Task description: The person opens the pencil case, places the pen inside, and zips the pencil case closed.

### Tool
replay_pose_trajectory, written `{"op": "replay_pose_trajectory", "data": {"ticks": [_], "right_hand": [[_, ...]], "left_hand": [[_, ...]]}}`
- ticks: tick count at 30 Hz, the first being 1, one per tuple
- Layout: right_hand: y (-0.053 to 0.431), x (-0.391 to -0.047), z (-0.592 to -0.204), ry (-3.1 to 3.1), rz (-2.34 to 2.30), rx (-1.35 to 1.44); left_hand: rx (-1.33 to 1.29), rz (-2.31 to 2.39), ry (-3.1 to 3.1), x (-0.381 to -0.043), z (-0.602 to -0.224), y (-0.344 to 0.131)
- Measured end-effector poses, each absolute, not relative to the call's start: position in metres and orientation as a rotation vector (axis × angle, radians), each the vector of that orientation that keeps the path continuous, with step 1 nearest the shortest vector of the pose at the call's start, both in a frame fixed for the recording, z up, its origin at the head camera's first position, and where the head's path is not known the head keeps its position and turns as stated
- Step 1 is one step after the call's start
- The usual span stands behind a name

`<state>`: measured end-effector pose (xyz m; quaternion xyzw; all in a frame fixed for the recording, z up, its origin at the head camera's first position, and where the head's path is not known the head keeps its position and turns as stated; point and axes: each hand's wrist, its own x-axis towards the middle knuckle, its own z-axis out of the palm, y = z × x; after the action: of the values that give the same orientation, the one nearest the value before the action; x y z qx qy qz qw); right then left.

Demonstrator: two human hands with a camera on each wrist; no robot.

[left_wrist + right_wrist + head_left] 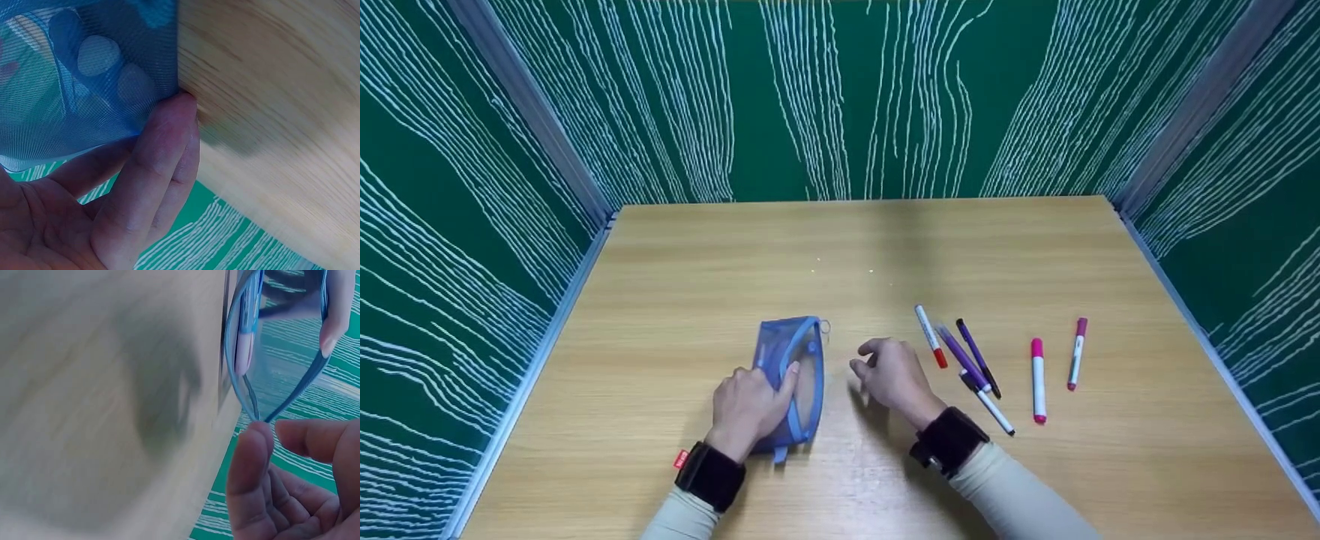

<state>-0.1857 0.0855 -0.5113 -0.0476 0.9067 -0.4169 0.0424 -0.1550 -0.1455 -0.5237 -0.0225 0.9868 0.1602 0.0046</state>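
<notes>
A blue mesh pencil case (784, 341) lies on the table with its zipped side gaping toward the right. My left hand (750, 409) grips its left side, thumb over the edge of the opening and fingers against the mesh (112, 107). In the right wrist view, a marker (245, 349) with a pale pink end shows inside the case. My right hand (892, 375) hovers just right of the case, fingers loosely bent and holding nothing. Close to its right lie a red-capped marker (931, 337), a purple marker (962, 356), a dark pen (979, 360) and a black-capped marker (990, 405).
Farther right are a thick pink-capped marker (1039, 382) and a slimmer one with a purple-pink cap (1078, 354). The wooden table (720, 262) is bordered by green walls (855, 97) with white wavy lines. Small pale specks dot the table beyond the case.
</notes>
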Motion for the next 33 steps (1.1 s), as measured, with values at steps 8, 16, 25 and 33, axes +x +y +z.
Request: {"op": "replay_pose_trajectory", "data": {"ticks": [8,16,25,33], "right_hand": [[0.103,-0.191,-0.507,2.898,-1.123,-0.053],[0.123,-0.194,-0.509,3.158,-0.931,-0.144],[0.14,-0.201,-0.51,3.193,-0.782,-0.055],[0.149,-0.208,-0.513,3.217,-0.713,-0.034]], "left_hand": [[-0.063,0.497,3.072,-0.156,-0.523,-0.144],[-0.02,0.518,3.146,-0.154,-0.525,-0.142],[-0.03,0.529,3.112,-0.155,-0.525,-0.142],[-0.065,0.544,3.094,-0.154,-0.523,-0.146]]}}
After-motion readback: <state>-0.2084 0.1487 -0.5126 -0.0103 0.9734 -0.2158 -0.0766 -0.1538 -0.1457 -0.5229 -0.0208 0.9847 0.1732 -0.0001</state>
